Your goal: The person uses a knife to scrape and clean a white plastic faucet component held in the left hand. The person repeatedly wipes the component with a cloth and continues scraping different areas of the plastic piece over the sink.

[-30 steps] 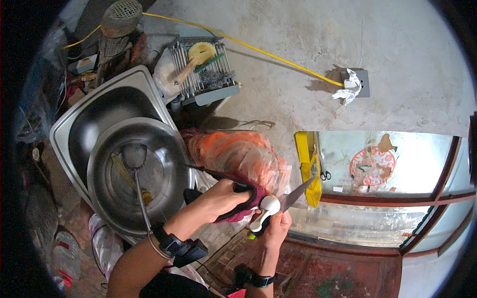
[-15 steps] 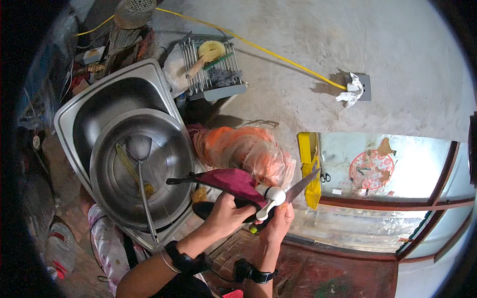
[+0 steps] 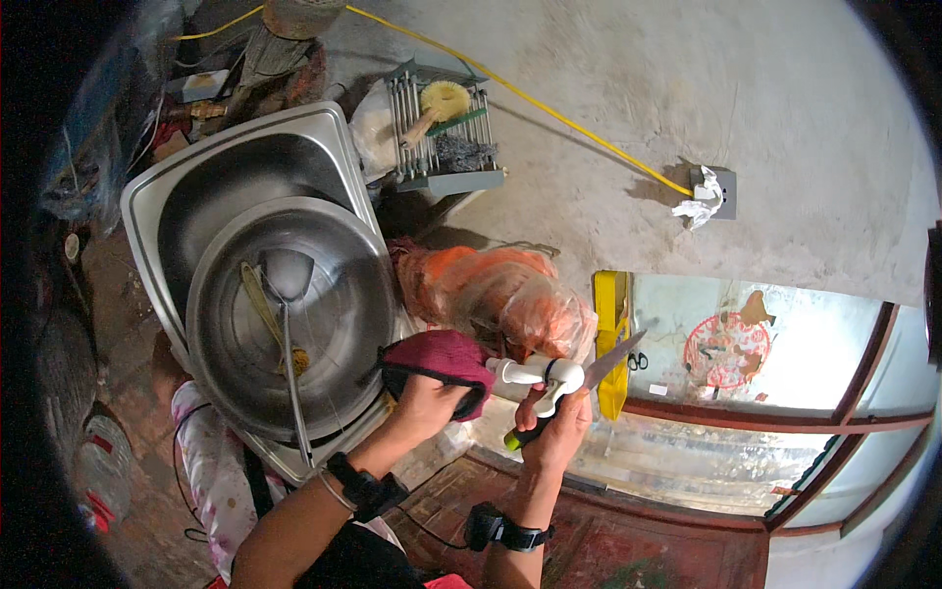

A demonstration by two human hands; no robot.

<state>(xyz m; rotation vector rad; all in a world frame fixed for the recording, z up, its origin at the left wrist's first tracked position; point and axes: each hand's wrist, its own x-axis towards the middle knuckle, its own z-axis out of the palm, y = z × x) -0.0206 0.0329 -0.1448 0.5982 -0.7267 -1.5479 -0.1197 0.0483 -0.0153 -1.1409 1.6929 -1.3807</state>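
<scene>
My left hand [image 3: 429, 407] is closed on a maroon cloth piece [image 3: 444, 351] with black trim and a dark inside, held to the right of the metal basin; some of its fingers are hidden by the cloth. My right hand [image 3: 557, 427] grips a knife, its dark handle ending in green below the fist and its blade [image 3: 616, 359] pointing up and right. A white plastic tap [image 3: 564, 376] shows at the right hand's fingers, its white stem reaching left to the cloth. I cannot tell whether the right hand also holds the tap.
A large metal basin [image 3: 221, 324] sits over the steel sink [image 3: 147, 231], with a ladle [image 3: 287, 339] and a yellow-green brush [image 3: 261, 304] in it. Orange items in clear plastic [image 3: 491, 285] lie beyond my hands. A wall rack [image 3: 451, 184] and yellow cable [image 3: 559, 113] are farther up.
The maroon cloth has moved left, away from the white tap, and its dark opening now shows. More of the white stem is bare. My right hand still grips the knife.
</scene>
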